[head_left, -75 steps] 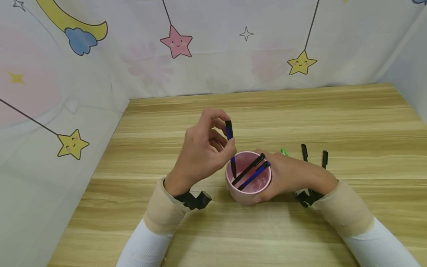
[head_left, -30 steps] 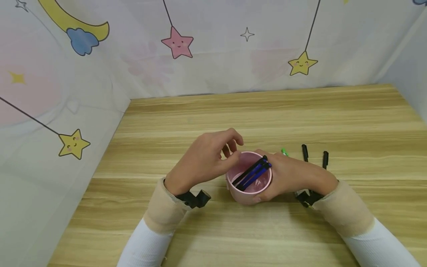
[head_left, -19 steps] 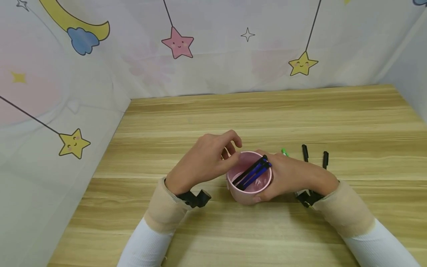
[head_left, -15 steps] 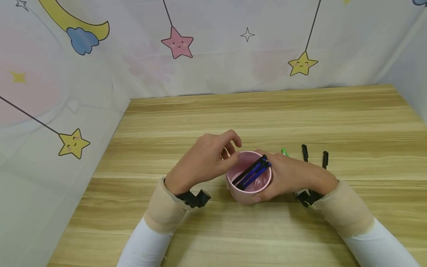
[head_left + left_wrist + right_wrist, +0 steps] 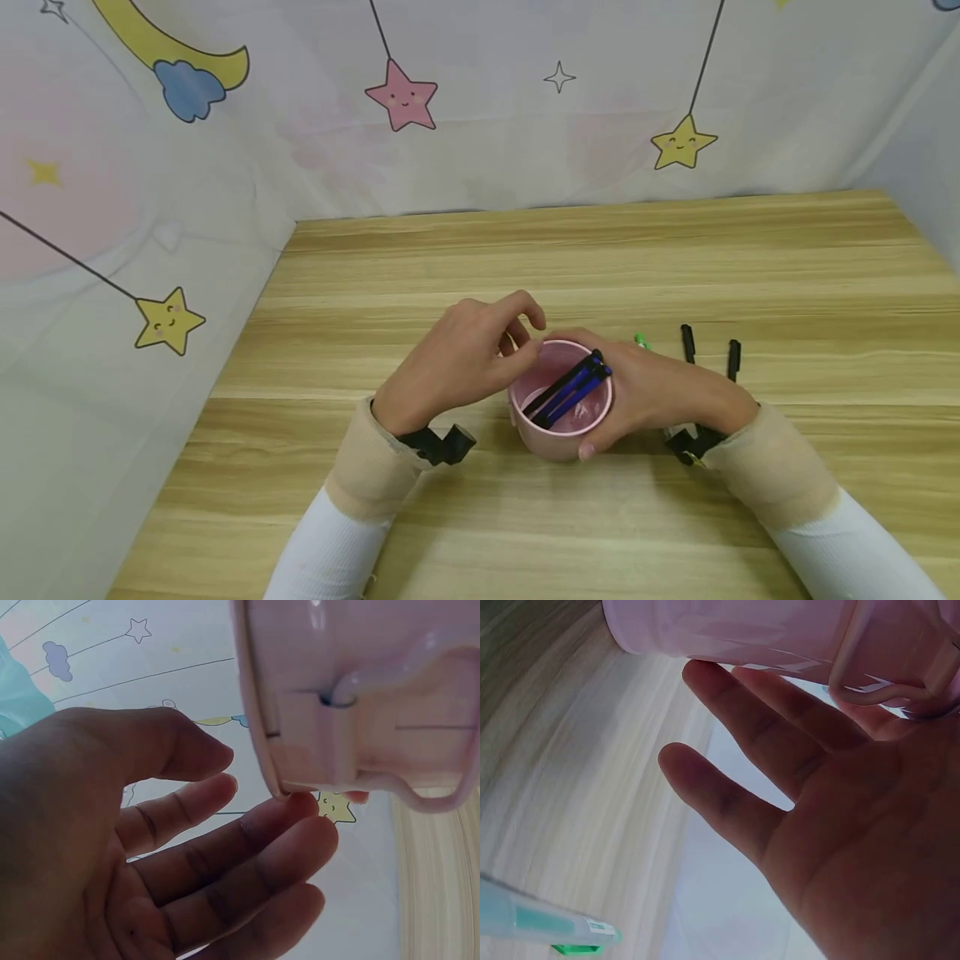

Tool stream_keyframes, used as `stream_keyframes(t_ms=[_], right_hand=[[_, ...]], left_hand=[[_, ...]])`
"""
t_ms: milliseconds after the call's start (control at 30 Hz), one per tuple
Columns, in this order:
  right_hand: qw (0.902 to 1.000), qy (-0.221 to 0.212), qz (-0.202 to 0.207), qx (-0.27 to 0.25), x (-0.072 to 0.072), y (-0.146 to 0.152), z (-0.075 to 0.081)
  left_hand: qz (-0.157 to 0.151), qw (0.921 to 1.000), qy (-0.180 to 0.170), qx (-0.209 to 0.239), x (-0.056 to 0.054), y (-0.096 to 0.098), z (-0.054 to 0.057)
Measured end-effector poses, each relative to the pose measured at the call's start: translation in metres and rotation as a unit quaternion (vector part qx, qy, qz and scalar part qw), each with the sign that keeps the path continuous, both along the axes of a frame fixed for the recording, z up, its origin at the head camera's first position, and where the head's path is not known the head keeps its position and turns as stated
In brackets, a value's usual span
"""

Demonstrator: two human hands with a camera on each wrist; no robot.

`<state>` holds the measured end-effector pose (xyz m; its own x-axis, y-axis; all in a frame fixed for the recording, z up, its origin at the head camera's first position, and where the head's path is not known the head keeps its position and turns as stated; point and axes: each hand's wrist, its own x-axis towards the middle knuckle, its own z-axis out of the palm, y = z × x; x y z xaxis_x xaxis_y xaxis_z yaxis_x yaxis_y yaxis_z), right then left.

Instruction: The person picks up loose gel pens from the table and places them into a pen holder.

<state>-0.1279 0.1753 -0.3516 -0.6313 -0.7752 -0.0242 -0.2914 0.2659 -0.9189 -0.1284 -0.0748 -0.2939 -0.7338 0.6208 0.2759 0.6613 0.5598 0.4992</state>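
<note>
A pink cup [image 5: 553, 447] with a wavy raised handle [image 5: 442, 796] stands between the two hands. Inside it lean a black pen [image 5: 553, 390] and two blue-and-black pens [image 5: 573, 400], side by side. Holding nothing, my left hand [image 5: 465, 354] hovers at the left of the rim, its fingers loosely bent and its thumb tip overlapping the rim in the head view. My right hand [image 5: 645, 387] spreads about the cup's right side. Nearly straight fingers [image 5: 757, 731] lie along the wall in the right wrist view, with the palm standing off it.
Behind the right wrist a green-tipped pen [image 5: 642, 341] and two black-capped pens [image 5: 688, 343] lie on the wooden table [image 5: 465, 258], partly hidden by the arm. A printed curtain [image 5: 487, 158] hangs along the back and left.
A blue-and-black pen left the left hand and now leans in the cup with the others. The left hand lowered, then stayed. Just now the right thumb and forefinger spread wider around the cup.
</note>
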Motion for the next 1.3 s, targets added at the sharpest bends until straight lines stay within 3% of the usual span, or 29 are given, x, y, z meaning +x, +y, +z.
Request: stream_keyframes(t_ms=[233, 1300], right_hand=[[0.9979, 0.055, -0.008, 0.033, 0.001, -0.002, 0.001], [0.9962, 0.072, -0.015, 0.047, 0.004, -0.003, 0.0]], left_hand=[[0.006, 0.9999, 0.003, -0.012, 0.0, -0.001, 0.0], [0.071, 0.9925, -0.012, -0.098, -0.003, -0.014, -0.003]])
